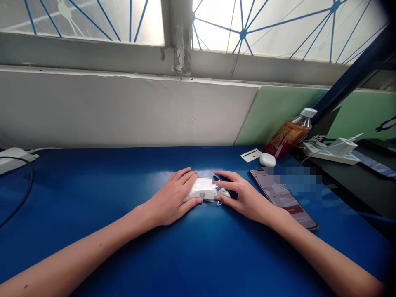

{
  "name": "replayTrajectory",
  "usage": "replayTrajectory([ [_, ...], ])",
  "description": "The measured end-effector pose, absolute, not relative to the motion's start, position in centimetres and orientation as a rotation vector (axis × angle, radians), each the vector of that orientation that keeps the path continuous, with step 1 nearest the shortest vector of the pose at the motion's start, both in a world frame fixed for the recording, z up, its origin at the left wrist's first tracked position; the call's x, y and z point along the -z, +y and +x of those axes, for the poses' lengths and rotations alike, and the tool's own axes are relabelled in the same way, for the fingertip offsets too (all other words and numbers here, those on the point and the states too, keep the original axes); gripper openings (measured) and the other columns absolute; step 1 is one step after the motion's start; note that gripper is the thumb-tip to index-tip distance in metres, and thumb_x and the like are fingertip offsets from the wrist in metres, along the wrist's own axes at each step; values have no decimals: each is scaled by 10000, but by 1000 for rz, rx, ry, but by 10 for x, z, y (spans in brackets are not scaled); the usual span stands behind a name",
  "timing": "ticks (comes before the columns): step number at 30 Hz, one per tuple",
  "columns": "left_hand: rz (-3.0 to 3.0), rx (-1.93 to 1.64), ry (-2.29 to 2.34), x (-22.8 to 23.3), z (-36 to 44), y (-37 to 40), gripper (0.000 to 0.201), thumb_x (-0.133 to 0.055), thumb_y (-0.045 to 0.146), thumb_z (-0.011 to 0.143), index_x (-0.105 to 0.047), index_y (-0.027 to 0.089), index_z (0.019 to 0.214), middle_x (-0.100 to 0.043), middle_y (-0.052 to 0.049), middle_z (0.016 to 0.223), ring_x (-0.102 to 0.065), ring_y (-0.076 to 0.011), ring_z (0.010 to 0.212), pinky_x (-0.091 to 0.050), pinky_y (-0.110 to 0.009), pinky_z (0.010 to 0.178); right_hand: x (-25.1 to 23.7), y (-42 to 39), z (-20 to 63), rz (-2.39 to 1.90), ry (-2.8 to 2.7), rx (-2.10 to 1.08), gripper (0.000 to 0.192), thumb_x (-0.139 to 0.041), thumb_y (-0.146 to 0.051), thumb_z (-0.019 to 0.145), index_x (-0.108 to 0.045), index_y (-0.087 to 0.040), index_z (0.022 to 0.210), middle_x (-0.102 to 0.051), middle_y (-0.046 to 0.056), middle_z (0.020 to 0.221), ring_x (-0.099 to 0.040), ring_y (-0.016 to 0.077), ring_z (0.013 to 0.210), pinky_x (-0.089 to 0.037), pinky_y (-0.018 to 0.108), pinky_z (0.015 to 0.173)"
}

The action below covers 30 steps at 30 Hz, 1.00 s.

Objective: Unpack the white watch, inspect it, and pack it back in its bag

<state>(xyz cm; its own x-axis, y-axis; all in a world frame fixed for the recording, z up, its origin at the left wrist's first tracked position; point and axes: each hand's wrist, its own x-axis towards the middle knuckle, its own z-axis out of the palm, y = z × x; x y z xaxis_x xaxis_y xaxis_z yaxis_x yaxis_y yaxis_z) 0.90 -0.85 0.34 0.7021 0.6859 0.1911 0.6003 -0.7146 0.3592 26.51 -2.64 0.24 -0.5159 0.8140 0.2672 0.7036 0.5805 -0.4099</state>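
A small white box-shaped device (202, 189) with a square code label on its side lies on the blue table (93, 198). My left hand (175, 198) rests on its left end, fingers over the top and thumb along the front. My right hand (243, 194) touches a small round white part (223, 192) at the device's right end with thumb and fingertips.
A phone (283, 198) with a lit screen lies right of my right hand. Behind it are a white card (251, 155), a white oval case (267, 159), a lying bottle (289, 134) and a power strip (331, 152). A white adapter (12, 160) with a black cable sits far left.
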Motion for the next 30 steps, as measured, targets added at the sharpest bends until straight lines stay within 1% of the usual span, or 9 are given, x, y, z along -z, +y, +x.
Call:
replayTrajectory([
  [2,2654,-462,1016,-2,9,-8,495,-472,483,949,-422,191,1346,-471,-118,1420,-306,-309,1389,-338,-473,1106,-1,-26,264,-1209,-2374,-352,318,-605,-355,890,-660,-237,1180,-531,104,1382,-481,276,1284,-459,447,1035],
  [6,2675,-493,1008,1,9,-8,574,-519,492,916,-399,172,1377,-466,-140,1421,-317,-328,1380,-331,-496,1106,1,-25,260,-1142,-2336,-359,221,-628,-270,875,-673,-222,1086,-551,103,1355,-499,273,1263,-478,452,1015],
  [11,2668,-514,1016,1,9,-9,578,-513,506,909,-411,171,1369,-479,-144,1408,-340,-338,1367,-347,-502,1094,-2,-26,256,-1088,-2387,-305,177,-598,-189,883,-629,-200,1057,-563,109,1332,-488,269,1266,-471,458,1020],
  [16,2653,-539,1034,2,9,-9,590,-515,522,901,-413,186,1375,-484,-134,1404,-350,-345,1359,-346,-511,1095,-5,-24,258,-1050,-2449,-169,133,-566,-219,904,-634,-201,1016,-589,119,1303,-472,289,1280,-468,497,1017],
  [20,2650,-537,1044,3,8,-9,601,-510,528,902,-408,184,1384,-476,-133,1412,-342,-343,1364,-356,-509,1091,-6,-23,262,-1052,-2480,-90,142,-544,-257,924,-631,-198,1020,-594,123,1294,-461,294,1293,-466,501,1019],
  [24,2657,-511,1070,3,8,-9,622,-501,539,905,-401,167,1394,-466,-138,1420,-328,-342,1370,-356,-503,1094,-8,-23,265,-1074,-2510,-52,170,-529,-274,936,-622,-190,1050,-594,122,1294,-453,289,1303,-460,485,1029],
  [30,2654,-515,1082,4,8,-9,624,-496,551,904,-412,177,1397,-466,-140,1418,-335,-345,1365,-358,-508,1090,-11,-25,269,-1053,-2515,-35,172,-543,-245,920,-643,-212,1056,-621,113,1255,-483,302,1284,-484,507,999],
])
